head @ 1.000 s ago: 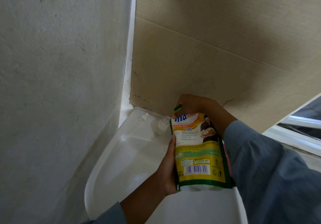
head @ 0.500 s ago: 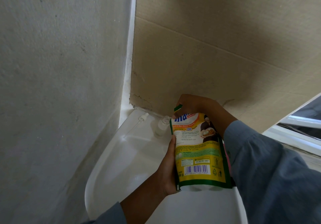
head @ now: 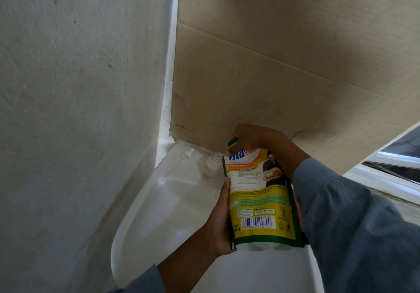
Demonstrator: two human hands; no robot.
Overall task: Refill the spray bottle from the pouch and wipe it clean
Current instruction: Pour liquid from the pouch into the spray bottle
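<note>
A yellow and green refill pouch [head: 261,197] stands upright over a white table [head: 159,213]. My left hand [head: 219,222] grips its left side near the bottom. My right hand [head: 252,137] pinches the pouch's top, where a small green corner tab [head: 233,142] sticks up. Just left of the pouch's top stands a small clear spray bottle [head: 212,164] with its neck uncapped. Its white spray head with a thin dip tube [head: 185,156] lies on the table further left, near the corner.
A rough white wall [head: 79,88] closes the left side. A brown cardboard sheet [head: 284,65] stands behind the table. A window frame [head: 391,167] shows at the right. The table's curved front edge runs at the lower left.
</note>
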